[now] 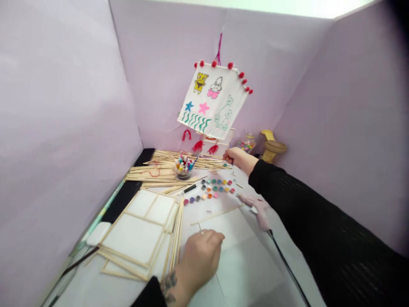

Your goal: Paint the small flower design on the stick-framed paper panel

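My left hand (200, 256) rests on the white paper sheet (243, 264) near the table's front, fingers curled down onto it next to a thin wooden stick (217, 214). Nothing shows in its grasp. My right hand (232, 156) reaches far across the table, closed in a pinch by the pile of wooden sticks (159, 168) under the hanging painted lantern (214, 101). What it pinches is too small to make out. Small paint pots (214, 188) in several colours lie between the two hands.
Stacked paper panels in stick frames (137, 232) lie at the left. A bowl of markers (184, 167) sits on the stick pile. A pink glue gun (259, 209) with a black cord lies on the right. Jars (246, 144) stand at the back. Lilac walls enclose the table.
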Demonstrator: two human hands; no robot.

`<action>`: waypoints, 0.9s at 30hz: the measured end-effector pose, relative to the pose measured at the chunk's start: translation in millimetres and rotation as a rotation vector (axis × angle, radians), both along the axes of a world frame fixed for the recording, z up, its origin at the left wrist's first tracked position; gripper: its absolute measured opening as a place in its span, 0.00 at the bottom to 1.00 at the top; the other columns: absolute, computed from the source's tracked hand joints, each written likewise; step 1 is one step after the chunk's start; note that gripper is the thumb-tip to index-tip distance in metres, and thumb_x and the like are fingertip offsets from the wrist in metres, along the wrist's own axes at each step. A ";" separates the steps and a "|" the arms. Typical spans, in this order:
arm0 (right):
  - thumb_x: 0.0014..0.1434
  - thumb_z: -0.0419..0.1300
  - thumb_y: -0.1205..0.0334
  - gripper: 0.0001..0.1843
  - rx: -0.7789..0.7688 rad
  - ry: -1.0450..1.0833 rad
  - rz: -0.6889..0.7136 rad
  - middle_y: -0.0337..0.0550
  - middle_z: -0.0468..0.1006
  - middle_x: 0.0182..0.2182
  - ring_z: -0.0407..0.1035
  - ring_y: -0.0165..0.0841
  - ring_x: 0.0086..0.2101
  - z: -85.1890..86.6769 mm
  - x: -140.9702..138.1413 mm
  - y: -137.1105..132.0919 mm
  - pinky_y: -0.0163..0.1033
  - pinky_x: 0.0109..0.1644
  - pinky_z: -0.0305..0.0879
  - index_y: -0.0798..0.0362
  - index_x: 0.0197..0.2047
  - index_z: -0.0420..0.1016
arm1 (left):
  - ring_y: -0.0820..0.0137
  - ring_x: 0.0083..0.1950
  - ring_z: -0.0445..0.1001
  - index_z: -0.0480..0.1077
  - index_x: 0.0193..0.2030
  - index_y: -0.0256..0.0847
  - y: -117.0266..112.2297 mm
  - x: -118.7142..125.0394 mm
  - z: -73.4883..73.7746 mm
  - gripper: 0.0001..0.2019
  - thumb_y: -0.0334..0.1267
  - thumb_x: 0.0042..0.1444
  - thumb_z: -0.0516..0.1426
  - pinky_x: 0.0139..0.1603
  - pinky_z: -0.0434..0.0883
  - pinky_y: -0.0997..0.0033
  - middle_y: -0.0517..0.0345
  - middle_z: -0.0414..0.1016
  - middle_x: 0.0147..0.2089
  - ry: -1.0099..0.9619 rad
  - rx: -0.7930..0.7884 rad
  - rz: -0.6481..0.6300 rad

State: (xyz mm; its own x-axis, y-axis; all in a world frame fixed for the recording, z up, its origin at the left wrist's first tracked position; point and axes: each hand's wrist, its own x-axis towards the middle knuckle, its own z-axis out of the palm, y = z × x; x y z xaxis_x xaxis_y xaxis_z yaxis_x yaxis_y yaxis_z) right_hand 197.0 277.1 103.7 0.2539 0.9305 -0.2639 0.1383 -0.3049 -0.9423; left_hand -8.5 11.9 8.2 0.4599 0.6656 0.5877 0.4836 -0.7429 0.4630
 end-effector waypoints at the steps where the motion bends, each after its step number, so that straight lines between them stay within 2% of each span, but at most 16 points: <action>1: 0.66 0.51 0.55 0.16 -0.016 0.068 -0.014 0.47 0.75 0.41 0.72 0.32 0.37 -1.2 1.2 -17.2 0.41 0.39 0.72 0.58 0.47 0.70 | 0.67 0.37 0.73 0.67 0.44 0.40 0.1 -0.6 0.9 0.10 0.27 0.61 0.48 0.37 0.70 0.68 0.55 0.74 0.36 -0.005 -0.024 0.000; 3: 0.69 0.38 0.53 0.25 -0.021 0.172 -0.029 0.48 0.75 0.31 0.71 0.30 0.30 -4.4 7.6 -56.4 0.36 0.33 0.71 0.59 0.39 0.71 | 0.67 0.39 0.74 0.68 0.44 0.40 -0.7 -0.9 2.1 0.09 0.28 0.62 0.49 0.41 0.70 0.68 0.55 0.75 0.38 0.001 -0.062 0.019; 5: 0.68 0.29 0.47 0.35 0.008 0.309 -0.023 0.47 0.73 0.24 0.69 0.30 0.26 -9.0 18.7 -98.8 0.35 0.29 0.70 0.57 0.33 0.71 | 0.67 0.41 0.73 0.69 0.43 0.40 -2.5 -1.1 5.9 0.09 0.30 0.62 0.49 0.44 0.69 0.68 0.55 0.75 0.39 0.016 -0.109 0.054; 6: 0.66 0.29 0.42 0.37 0.037 0.448 0.010 0.46 0.72 0.22 0.68 0.31 0.24 -12.0 25.3 -119.3 0.36 0.28 0.69 0.56 0.32 0.71 | 0.67 0.42 0.73 0.69 0.43 0.40 -3.3 -1.7 9.7 0.08 0.31 0.63 0.49 0.44 0.68 0.68 0.55 0.75 0.39 0.027 -0.135 0.075; 8: 0.63 0.30 0.36 0.39 0.058 0.592 0.012 0.42 0.68 0.16 0.64 0.30 0.19 -19.9 38.3 -154.8 0.35 0.23 0.65 0.55 0.30 0.71 | 0.66 0.41 0.73 0.70 0.41 0.39 -3.2 -3.9 21.8 0.08 0.33 0.63 0.50 0.42 0.68 0.68 0.55 0.74 0.38 0.090 -0.199 0.131; 10: 0.62 0.35 0.35 0.36 0.068 0.659 -0.007 0.37 0.63 0.13 0.59 0.28 0.16 -30.8 48.8 -178.9 0.33 0.20 0.60 0.53 0.28 0.70 | 0.66 0.44 0.72 0.70 0.41 0.40 0.0 -6.8 37.8 0.09 0.34 0.64 0.49 0.44 0.66 0.69 0.56 0.74 0.41 0.408 -0.346 0.262; 11: 0.62 0.39 0.36 0.33 0.079 0.676 -0.029 0.36 0.63 0.12 0.58 0.27 0.15 -37.2 52.5 -186.1 0.33 0.20 0.59 0.52 0.28 0.70 | 0.65 0.44 0.73 0.71 0.40 0.40 2.6 -8.0 45.7 0.08 0.34 0.63 0.50 0.43 0.66 0.68 0.55 0.74 0.41 0.474 -0.380 0.287; 14: 0.62 0.49 0.42 0.24 0.124 0.704 -0.110 0.35 0.64 0.13 0.59 0.26 0.16 -57.5 56.3 -190.7 0.32 0.19 0.58 0.51 0.27 0.69 | 0.64 0.43 0.73 0.72 0.38 0.40 13.1 -8.6 61.7 0.07 0.34 0.62 0.52 0.39 0.65 0.69 0.55 0.75 0.40 0.592 -0.424 0.332; 16: 0.59 0.56 0.47 0.18 0.147 0.712 -0.111 0.35 0.65 0.14 0.59 0.26 0.16 -69.3 53.8 -185.7 0.32 0.19 0.59 0.51 0.26 0.68 | 0.64 0.43 0.73 0.72 0.38 0.40 20.9 -6.7 63.5 0.07 0.34 0.62 0.52 0.39 0.65 0.70 0.54 0.74 0.40 0.639 -0.426 0.353; 19: 0.52 0.63 0.55 0.10 0.189 0.730 -0.061 0.34 0.67 0.16 0.60 0.26 0.18 -82.4 46.1 -178.6 0.31 0.19 0.59 0.51 0.27 0.69 | 0.65 0.43 0.73 0.71 0.38 0.39 31.6 -3.3 56.2 0.08 0.32 0.62 0.51 0.40 0.64 0.70 0.53 0.74 0.40 0.693 -0.422 0.374; 22: 0.47 0.66 0.61 0.08 0.199 0.750 -0.045 0.34 0.68 0.18 0.61 0.25 0.19 -90.8 38.9 -177.6 0.30 0.19 0.58 0.52 0.29 0.71 | 0.65 0.43 0.72 0.71 0.39 0.38 39.1 -2.5 46.0 0.08 0.32 0.63 0.50 0.42 0.64 0.69 0.51 0.73 0.41 0.720 -0.418 0.387; 24: 0.46 0.67 0.61 0.09 0.203 0.766 -0.043 0.33 0.69 0.19 0.61 0.23 0.19 -94.6 36.1 -179.4 0.29 0.20 0.58 0.52 0.30 0.72 | 0.64 0.45 0.72 0.71 0.41 0.38 42.2 -3.8 41.2 0.10 0.32 0.64 0.49 0.42 0.64 0.69 0.51 0.73 0.42 0.722 -0.416 0.399; 27: 0.47 0.67 0.56 0.11 0.241 0.773 -0.022 0.34 0.72 0.22 0.63 0.23 0.20 -99.5 34.7 -182.6 0.29 0.22 0.60 0.51 0.33 0.73 | 0.64 0.48 0.71 0.71 0.43 0.38 44.5 -7.9 38.5 0.11 0.33 0.66 0.47 0.44 0.64 0.68 0.52 0.72 0.43 0.707 -0.418 0.420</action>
State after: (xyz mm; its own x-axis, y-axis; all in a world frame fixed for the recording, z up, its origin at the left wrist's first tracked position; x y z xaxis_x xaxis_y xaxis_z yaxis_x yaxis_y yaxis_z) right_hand 231.7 94.5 4.2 0.1011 0.9811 -0.1652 -0.5824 -0.0763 -0.8093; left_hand -16.3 56.4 46.7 0.2930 0.9540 -0.0641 0.9481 -0.2812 0.1484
